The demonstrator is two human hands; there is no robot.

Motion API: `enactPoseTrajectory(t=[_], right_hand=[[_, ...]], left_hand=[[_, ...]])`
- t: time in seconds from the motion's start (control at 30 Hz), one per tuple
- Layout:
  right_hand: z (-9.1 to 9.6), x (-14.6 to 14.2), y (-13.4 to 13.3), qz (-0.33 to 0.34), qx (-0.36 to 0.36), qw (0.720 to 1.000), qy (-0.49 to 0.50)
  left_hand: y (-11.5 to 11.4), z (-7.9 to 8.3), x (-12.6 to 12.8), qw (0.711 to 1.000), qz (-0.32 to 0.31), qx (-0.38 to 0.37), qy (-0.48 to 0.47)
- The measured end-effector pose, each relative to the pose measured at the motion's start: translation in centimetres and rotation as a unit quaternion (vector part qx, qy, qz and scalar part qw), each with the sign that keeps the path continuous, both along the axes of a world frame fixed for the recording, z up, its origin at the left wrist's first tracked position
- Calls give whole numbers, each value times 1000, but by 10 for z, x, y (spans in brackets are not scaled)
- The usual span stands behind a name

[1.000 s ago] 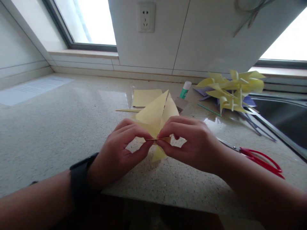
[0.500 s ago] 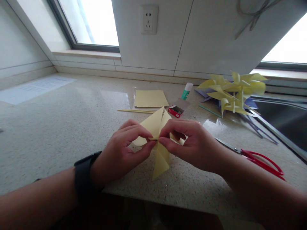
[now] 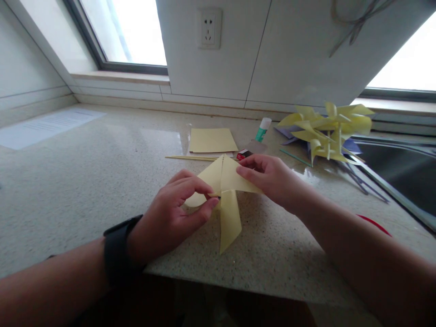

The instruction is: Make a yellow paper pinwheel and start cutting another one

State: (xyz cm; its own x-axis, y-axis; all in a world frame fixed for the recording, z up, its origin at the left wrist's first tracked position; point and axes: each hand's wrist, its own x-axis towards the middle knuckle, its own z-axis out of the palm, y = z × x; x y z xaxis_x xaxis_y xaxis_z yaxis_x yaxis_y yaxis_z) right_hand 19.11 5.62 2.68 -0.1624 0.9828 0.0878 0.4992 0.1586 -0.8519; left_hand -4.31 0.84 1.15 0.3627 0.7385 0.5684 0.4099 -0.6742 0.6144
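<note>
A pale yellow paper pinwheel (image 3: pixel 230 222), cut and partly folded, is held just above the counter's front edge. My left hand (image 3: pixel 180 204), with a dark watch (image 3: pixel 121 247) on the wrist, pinches a folded tip at its centre between thumb and forefinger. On the upper right blade, my right hand (image 3: pixel 272 177) is closed with thumb and fingers at the paper's edge. That blade lies spread out flat, and another points down toward me. Whatever is under the left fingertips is mostly hidden.
Beyond the paper lie thin wooden sticks (image 3: pixel 190 158), a stack of yellow paper (image 3: pixel 213 140), a small red box (image 3: pixel 240 155) and a glue stick (image 3: pixel 263 130). Yellow pinwheels (image 3: pixel 323 123) sit by the sink (image 3: pixel 405 172). My right forearm mostly covers red-handled scissors (image 3: pixel 374 224).
My right hand has left the pinwheel's centre and moved up and right onto a blade. That blade is now spread outward. My left hand keeps its pinch at the centre.
</note>
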Motion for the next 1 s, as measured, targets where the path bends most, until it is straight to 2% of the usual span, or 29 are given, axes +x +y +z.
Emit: enactPoseTrajectory(t=[0.17, 0.43, 0.67, 0.87, 1.0], right_hand=[[2, -1, -3, 28, 9, 997, 71], [5, -2, -5, 28, -3, 995, 98], [7, -1, -7, 63, 61, 994, 70], [4, -1, -12, 112, 102, 985, 88], [5, 0, -16, 142, 125, 980, 58]], left_hand=[[-1, 1, 0, 1000, 3, 3, 5], [0, -2, -1, 999, 36, 0, 13], [2, -4, -1, 998, 57, 8, 35], [3, -5, -1, 997, 63, 30, 37], [1, -4, -1, 994, 69, 68, 44]])
